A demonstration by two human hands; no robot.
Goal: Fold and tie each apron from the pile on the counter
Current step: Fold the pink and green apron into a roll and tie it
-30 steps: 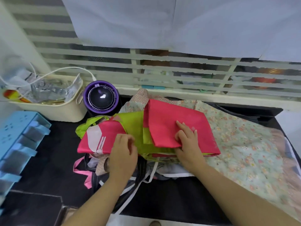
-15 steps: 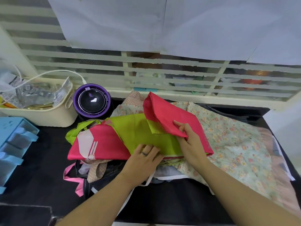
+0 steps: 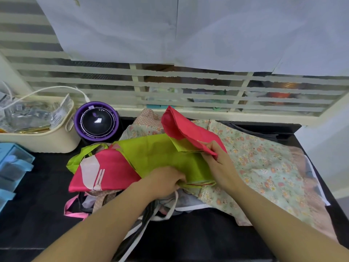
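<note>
Head view: lifted pink flap (image 3: pixel 186 129) of pink-and-green apron (image 3: pixel 158 157) atop counter pile, flat a second earlier. Right hand (image 3: pixel 217 161) pinched flap's edge; left hand (image 3: pixel 166 182) clenched near hem. Probably refolding, tying not yet begun.

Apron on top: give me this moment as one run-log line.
step: folding | apron: pink-green, on pile | right hand: pinching lifted pink flap | left hand: gripping near edge | tie: not yet
</note>
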